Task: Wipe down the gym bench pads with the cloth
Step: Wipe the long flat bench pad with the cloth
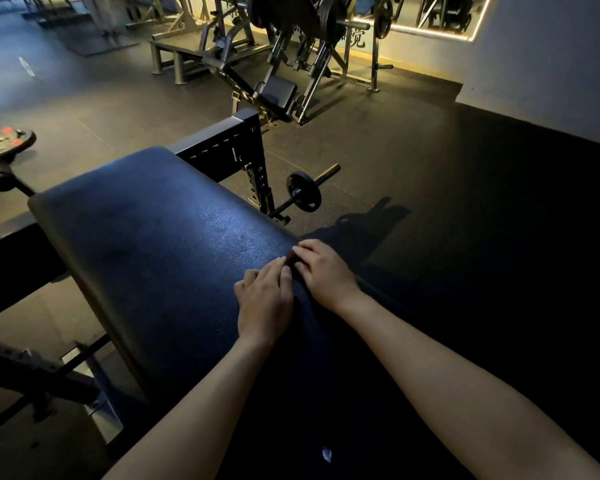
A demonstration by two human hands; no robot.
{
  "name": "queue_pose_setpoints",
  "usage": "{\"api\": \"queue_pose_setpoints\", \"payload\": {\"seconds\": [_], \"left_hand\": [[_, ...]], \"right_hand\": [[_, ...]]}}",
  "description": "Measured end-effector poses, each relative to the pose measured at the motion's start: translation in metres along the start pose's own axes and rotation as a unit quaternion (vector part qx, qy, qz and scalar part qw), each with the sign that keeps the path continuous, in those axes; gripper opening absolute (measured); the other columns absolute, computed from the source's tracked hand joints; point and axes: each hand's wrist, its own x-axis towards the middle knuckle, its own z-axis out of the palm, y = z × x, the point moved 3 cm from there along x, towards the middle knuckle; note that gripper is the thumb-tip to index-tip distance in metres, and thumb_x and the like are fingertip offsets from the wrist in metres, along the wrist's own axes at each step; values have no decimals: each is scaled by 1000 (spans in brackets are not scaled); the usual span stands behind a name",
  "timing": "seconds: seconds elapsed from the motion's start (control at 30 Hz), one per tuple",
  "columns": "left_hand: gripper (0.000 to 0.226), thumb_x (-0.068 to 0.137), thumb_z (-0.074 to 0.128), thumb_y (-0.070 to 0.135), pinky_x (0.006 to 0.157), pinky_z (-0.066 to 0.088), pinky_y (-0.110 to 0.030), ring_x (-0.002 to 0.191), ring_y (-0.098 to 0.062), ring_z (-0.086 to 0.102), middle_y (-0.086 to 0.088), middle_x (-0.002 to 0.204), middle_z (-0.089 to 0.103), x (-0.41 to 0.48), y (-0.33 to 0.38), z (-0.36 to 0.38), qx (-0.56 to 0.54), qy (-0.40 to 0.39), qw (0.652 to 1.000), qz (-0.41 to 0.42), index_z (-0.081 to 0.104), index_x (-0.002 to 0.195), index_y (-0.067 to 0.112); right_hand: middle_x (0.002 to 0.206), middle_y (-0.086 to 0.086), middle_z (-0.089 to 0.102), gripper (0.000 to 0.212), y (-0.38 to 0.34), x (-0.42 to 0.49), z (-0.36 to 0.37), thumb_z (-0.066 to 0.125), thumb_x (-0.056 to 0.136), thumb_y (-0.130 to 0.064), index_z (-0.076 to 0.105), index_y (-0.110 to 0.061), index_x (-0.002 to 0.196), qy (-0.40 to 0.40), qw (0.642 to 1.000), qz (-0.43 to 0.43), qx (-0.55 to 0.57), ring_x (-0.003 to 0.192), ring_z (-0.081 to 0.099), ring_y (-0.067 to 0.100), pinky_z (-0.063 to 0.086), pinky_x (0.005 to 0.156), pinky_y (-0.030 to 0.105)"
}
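1. Head view: dim gym. One dark padded bench pad fills the centre-left, running from the near edge up to its far rounded end by a steel frame.
2. Left hand lies palm-down on the pad near its right edge, fingers close together, flat.
3. Right hand sits just beside it at the right edge, fingers curled, tips touching the left hand's; seems to pinch sth small & dark between them.
4. Cloth: prob. the dark fabric draped over the pad's right edge under the hands; too dark to be sure.
5. Risk, as a judgement: dark cloth on dark pad, so missed patches likely; loose pinch could let it slide off the right edge to the floor.
6. Count: 2 hands, 1 pad in reach, 1 small barbell on the floor beyond, 1 plate far left, 1 other machine behind.
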Motion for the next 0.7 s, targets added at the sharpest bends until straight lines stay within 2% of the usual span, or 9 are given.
{"api": "queue_pose_setpoints", "payload": {"seconds": [0.1, 0.23, 0.4, 0.57, 0.7], "left_hand": [[41, 107, 36, 39, 106, 25, -39, 124, -16, 44, 11, 146, 55, 1, -2, 2, -4, 5, 1000, -5, 55, 142, 27], [47, 103, 30, 43, 101, 26, -38, 117, -18, 47, 12, 140, 59, 1, -1, 0, -16, 7, 1000, 6, 61, 135, 28], [49, 98, 30, 43, 98, 27, -37, 112, -18, 52, 11, 129, 67, -10, -1, -4, -20, 25, 999, 30, 69, 123, 26], [49, 100, 33, 43, 108, 24, -38, 125, -14, 48, 11, 134, 64, -39, 5, -4, -25, 10, 998, 52, 65, 131, 25], [49, 98, 31, 44, 104, 24, -32, 123, -12, 49, 12, 131, 65, -56, 8, -5, -34, 8, 998, 53, 64, 131, 27]], "right_hand": [[138, 8, 53, 38, 11, 9, -6, 54, 100, -20, 58, -7, 136, 32, 997, 67, -5, 130, 46, 26, 34, 109, 34], [132, 11, 57, 33, -16, 1, 10, 56, 97, -15, 64, -3, 127, 13, 1000, 24, -1, 129, 47, 28, 35, 110, 37], [134, 8, 55, 35, -12, -23, -1, 55, 98, -14, 61, -8, 132, -5, 1000, 1, -15, 129, 47, 26, 39, 109, 39], [137, 0, 50, 34, 4, -48, -25, 47, 103, -22, 57, -14, 134, 54, 992, 98, -55, 131, 41, 19, 38, 106, 34], [130, 2, 58, 31, -21, -81, -10, 53, 100, -24, 64, -12, 127, 44, 998, 42, -21, 125, 50, 22, 43, 104, 38]]}}
